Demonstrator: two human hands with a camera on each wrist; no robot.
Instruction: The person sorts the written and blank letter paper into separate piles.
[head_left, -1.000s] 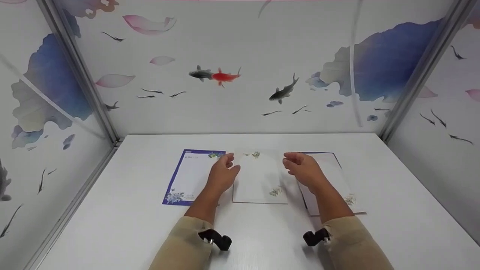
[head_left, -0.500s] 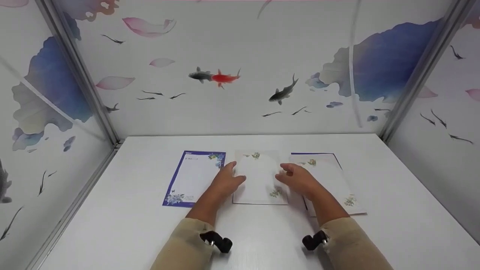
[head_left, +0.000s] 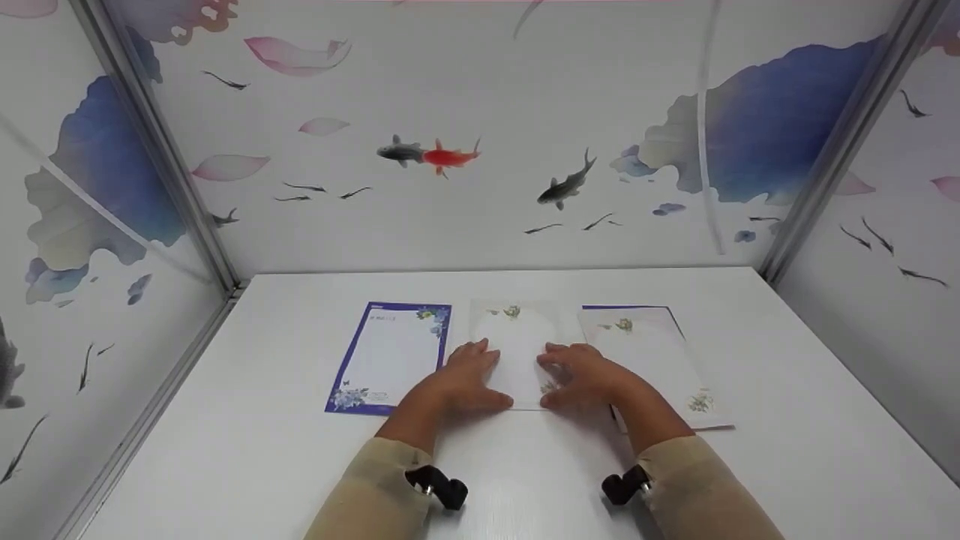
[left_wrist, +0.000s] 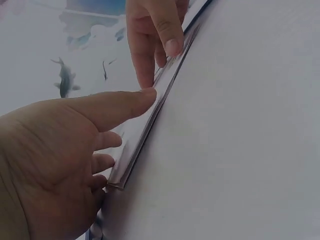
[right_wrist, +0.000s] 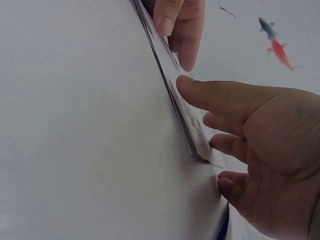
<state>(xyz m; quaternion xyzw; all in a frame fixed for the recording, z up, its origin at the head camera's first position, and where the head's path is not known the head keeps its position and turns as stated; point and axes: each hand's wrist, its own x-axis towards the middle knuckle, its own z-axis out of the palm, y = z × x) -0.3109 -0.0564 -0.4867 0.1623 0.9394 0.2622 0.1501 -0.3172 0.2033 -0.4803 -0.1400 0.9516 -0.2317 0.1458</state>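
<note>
A thin stack of flower-printed paper (head_left: 517,356) lies in the middle of the table, its layered front edge showing in both wrist views. My left hand (head_left: 466,379) is at its left side, fingers extended along that side and thumb over the near left corner. Mirroring it, my right hand (head_left: 589,376) has its fingers beside the right edge and its thumb above the near right corner. In the left wrist view the thumb of my left hand (left_wrist: 55,160) reaches over the stack's front edge. The right wrist view has my right hand (right_wrist: 280,145) with fingers spread along the side.
To the left lies a blue-bordered sheet (head_left: 397,356) with printed flowers. At the right, another flower-printed stack (head_left: 656,367) lies partly over something with a dark blue edge. The white table (head_left: 225,420) meets painted panels (head_left: 480,225) at the back and sides.
Both hands have come down and toward the near edge of the middle stack, and closer together. Their thumbs are now over its front corners. The papers have not visibly moved.
</note>
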